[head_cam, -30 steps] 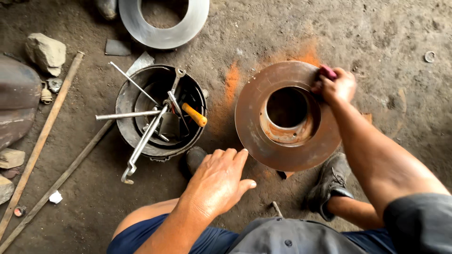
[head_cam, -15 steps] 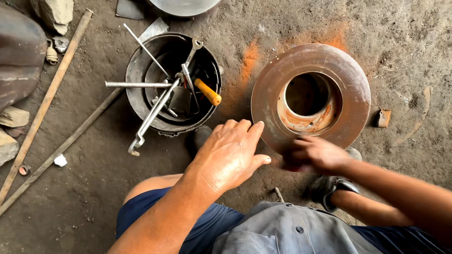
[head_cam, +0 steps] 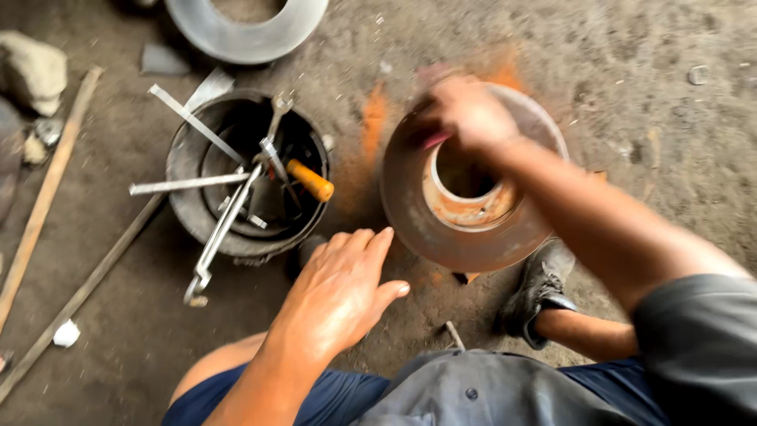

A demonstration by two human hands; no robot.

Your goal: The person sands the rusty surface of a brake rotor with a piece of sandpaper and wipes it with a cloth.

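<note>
Left hand [head_cam: 341,293]: palm down, fingers together and extended, forearm rising from lower centre. Right hand [head_cam: 465,112]: blurred, fingers curled downward, grip unclear; bare forearm slanting in from the right, grey sleeve at elbow.

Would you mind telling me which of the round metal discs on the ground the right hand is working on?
The rusty orange-brown disc, on which the right hand rests at the far rim. The other, the clean grey disc, lies untouched at the top edge.

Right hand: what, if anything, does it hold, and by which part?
The right hand grips something small and reddish over the rusty disc; blur hides which part. The left hand holds nothing.
</note>
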